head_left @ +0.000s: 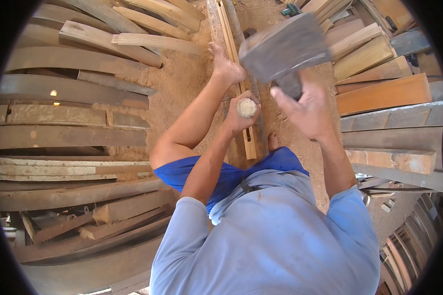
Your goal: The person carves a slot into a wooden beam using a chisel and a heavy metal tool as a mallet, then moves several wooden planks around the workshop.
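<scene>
My left hand [235, 119] is closed round the upright handle of a chisel [246, 107]. Only the round, pale, battered top of the handle shows; its blade is hidden below the fist. Under it lies a long narrow wooden piece [251, 151] with a dark slot just on the near side of my hand. To the right, my right hand [309, 110] grips the short handle of a big wooden mallet [286, 49]. The mallet's dark, blocky head is raised beyond and right of the chisel, smeared by motion, and does not touch it.
My bare left foot [227, 65] rests against the wooden piece, which lies on a thicker beam [237, 157]. Sawdust [177, 73] covers the ground. Boards [74, 137] are stacked along the left, and more planks [384, 96] on the right. A green power tool [291, 9] lies at the far end.
</scene>
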`<action>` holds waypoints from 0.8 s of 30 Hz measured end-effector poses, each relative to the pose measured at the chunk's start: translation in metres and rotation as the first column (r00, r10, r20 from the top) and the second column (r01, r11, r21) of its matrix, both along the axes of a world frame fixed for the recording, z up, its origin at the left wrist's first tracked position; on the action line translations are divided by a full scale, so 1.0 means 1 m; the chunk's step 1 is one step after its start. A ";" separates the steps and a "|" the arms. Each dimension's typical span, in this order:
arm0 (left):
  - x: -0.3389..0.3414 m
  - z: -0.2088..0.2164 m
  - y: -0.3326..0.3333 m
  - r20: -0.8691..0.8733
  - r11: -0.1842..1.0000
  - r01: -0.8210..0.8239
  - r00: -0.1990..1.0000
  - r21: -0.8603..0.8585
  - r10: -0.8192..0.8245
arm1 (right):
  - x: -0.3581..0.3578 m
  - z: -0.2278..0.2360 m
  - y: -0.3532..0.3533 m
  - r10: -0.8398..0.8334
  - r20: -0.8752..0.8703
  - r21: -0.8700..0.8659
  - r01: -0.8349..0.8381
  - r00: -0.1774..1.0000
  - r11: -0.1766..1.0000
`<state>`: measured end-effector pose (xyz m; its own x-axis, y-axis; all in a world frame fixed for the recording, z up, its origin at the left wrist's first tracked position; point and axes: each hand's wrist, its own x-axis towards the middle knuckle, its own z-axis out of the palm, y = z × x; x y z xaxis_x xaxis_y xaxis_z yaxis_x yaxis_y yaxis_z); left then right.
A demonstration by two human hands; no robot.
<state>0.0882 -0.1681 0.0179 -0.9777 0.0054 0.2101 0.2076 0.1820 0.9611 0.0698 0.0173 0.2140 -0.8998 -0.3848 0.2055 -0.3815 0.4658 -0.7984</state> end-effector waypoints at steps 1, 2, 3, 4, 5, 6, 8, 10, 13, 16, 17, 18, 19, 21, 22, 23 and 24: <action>-0.003 0.000 -0.001 -0.003 1.000 0.013 1.000 0.012 -0.013 | 0.001 0.011 -0.007 -0.039 -0.051 -0.152 0.031 0.998 0.988; -0.004 0.001 -0.003 -0.005 0.999 0.023 1.000 0.023 -0.022 | 0.001 0.017 -0.011 -0.082 -0.096 -0.302 0.049 0.992 0.952; -0.002 0.000 -0.006 0.002 1.000 0.023 1.000 -0.005 -0.023 | -0.002 0.011 -0.012 -0.041 -0.132 -0.294 0.000 0.990 0.956; -0.005 -0.003 -0.005 0.001 0.999 0.039 0.999 -0.026 -0.039 | -0.008 -0.002 -0.009 -0.014 -0.177 -0.277 -0.036 0.984 0.960; -0.009 -0.003 -0.003 0.000 0.998 0.052 0.999 -0.047 -0.052 | -0.013 -0.015 -0.004 0.016 -0.222 -0.256 -0.074 0.975 0.964; -0.012 0.000 0.001 -0.015 0.996 0.044 0.999 -0.077 -0.045 | -0.016 -0.030 0.005 0.101 -0.181 0.089 -0.086 0.978 0.992; -0.009 0.003 0.004 -0.029 0.990 0.018 0.999 -0.141 -0.023 | -0.015 -0.054 0.021 0.204 -0.009 0.698 -0.140 0.979 0.703; -0.012 0.002 0.006 -0.173 0.997 -0.046 0.984 -0.065 0.034 | -0.005 -0.054 0.029 0.164 0.080 0.539 -0.181 0.983 0.823; -0.030 0.005 -0.002 -0.009 0.991 -0.082 0.996 0.107 0.084 | 0.011 -0.049 0.029 0.130 0.178 0.194 -0.164 0.975 0.967; -0.054 -0.006 -0.023 0.115 0.948 -0.165 0.984 0.273 0.139 | 0.025 -0.033 0.016 0.151 0.144 -0.129 -0.133 0.978 0.983; -0.053 -0.005 -0.017 0.108 0.950 -0.157 0.985 0.269 0.132 | 0.029 -0.025 0.020 0.135 0.123 -0.203 -0.108 0.983 0.973; -0.057 -0.003 -0.013 0.094 0.955 -0.143 0.988 0.261 0.122 | 0.029 -0.017 0.026 0.098 0.119 -0.213 -0.071 0.988 0.975; -0.053 0.022 0.000 0.062 0.978 -0.106 0.993 0.180 0.096 | 0.027 -0.008 0.037 0.056 0.116 -0.218 -0.030 0.992 0.975; -0.047 0.035 0.004 0.023 0.995 -0.079 0.997 0.066 0.078 | 0.027 0.008 0.050 -0.014 0.112 -0.193 0.036 0.994 0.981; -0.051 0.036 0.005 0.010 0.997 -0.068 0.998 0.041 0.068 | 0.026 0.015 0.057 -0.065 0.104 -0.155 0.080 0.993 0.985; -0.052 0.037 0.006 -0.002 0.998 -0.058 0.998 0.015 0.058 | 0.025 0.019 0.062 -0.114 0.093 -0.118 0.124 0.989 0.985; -0.051 0.037 0.007 0.022 0.998 -0.066 0.998 0.009 0.066 | 0.023 0.020 0.064 -0.130 0.075 -0.194 0.142 0.989 0.971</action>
<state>0.0376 -0.1613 0.0547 -0.9801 -0.0611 0.1888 0.1747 0.1855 0.9670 0.0927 0.0812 0.2343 -0.9541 -0.2150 0.2084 -0.2732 0.3405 -0.8997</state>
